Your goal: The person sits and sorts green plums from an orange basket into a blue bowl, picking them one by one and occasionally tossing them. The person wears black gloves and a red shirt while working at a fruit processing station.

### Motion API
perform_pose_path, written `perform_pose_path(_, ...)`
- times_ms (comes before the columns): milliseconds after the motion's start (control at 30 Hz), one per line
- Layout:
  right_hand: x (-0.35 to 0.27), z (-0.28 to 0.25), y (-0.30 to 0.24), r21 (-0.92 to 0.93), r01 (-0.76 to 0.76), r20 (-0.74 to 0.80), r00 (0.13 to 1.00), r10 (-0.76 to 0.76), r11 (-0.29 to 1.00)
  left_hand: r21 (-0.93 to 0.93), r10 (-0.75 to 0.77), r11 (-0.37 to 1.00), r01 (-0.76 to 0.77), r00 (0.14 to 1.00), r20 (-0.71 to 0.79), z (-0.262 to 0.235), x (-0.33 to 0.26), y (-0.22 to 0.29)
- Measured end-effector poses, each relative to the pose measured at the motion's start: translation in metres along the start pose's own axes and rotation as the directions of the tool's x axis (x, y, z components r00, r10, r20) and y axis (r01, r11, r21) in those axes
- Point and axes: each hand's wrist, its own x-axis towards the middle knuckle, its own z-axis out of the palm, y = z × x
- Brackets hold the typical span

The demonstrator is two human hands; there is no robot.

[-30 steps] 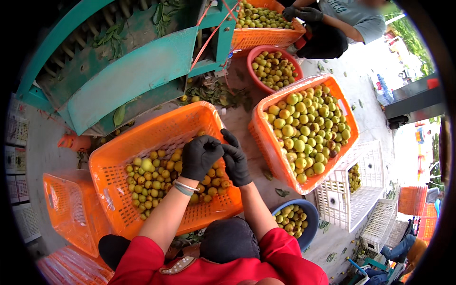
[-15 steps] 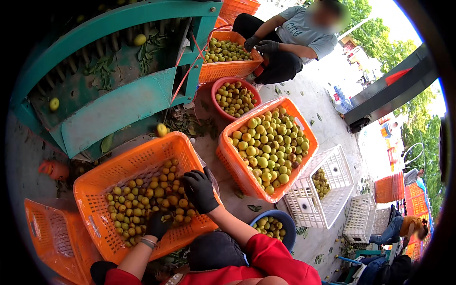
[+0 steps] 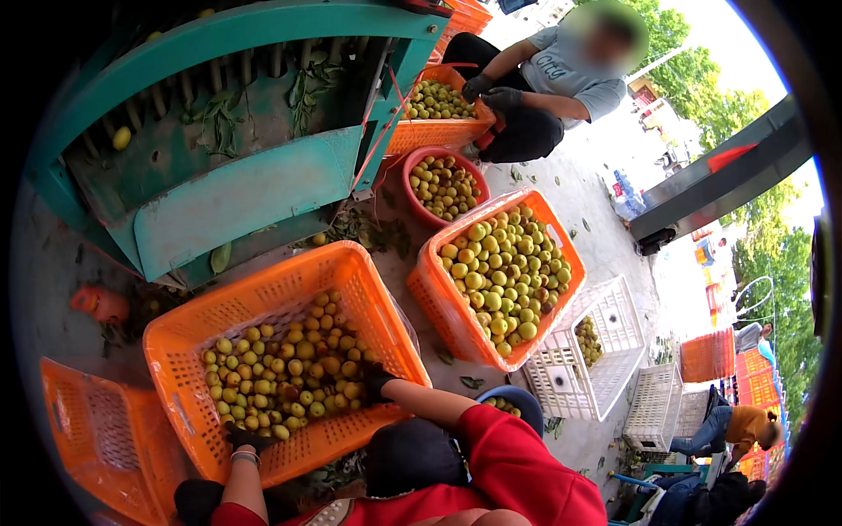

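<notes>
Small round yellow-green fruits [image 3: 294,364], some with brown patches, lie in a slanting pile in the large orange crate [image 3: 250,307] before me. Both my hands wear black gloves. At the crate's near left side, my left hand [image 3: 249,437] rests against the edge of the pile, its fingers stretched along the fruits with nothing seen in them. My right hand [image 3: 377,384] reaches down at the pile's right end, beside the crate wall. Its fingers are mostly hidden, so I cannot see whether they hold a fruit.
A full orange crate [image 3: 430,285], a red tub [image 3: 409,188] and a blue tub [image 3: 529,403] of fruit stand to the right. A green machine [image 3: 250,188] rises at far left. White crates [image 3: 605,399] stand farther right. A gloved co-worker [image 3: 561,83] sits behind another fruit crate.
My right hand has gone from above the pile down to its right end. My left hand has drawn back to the near left edge. The fruit at the machine's foot has moved.
</notes>
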Motion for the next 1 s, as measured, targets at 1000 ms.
perform_pose_path(1000, 0.031, 0.021, -0.004, 0.955, -0.275, 0.199, 0.874, -0.443, -0.112, 0.145, 0.696, 0.623, -0.769, 0.629, 0.345, -0.029, -0.122, 0.032)
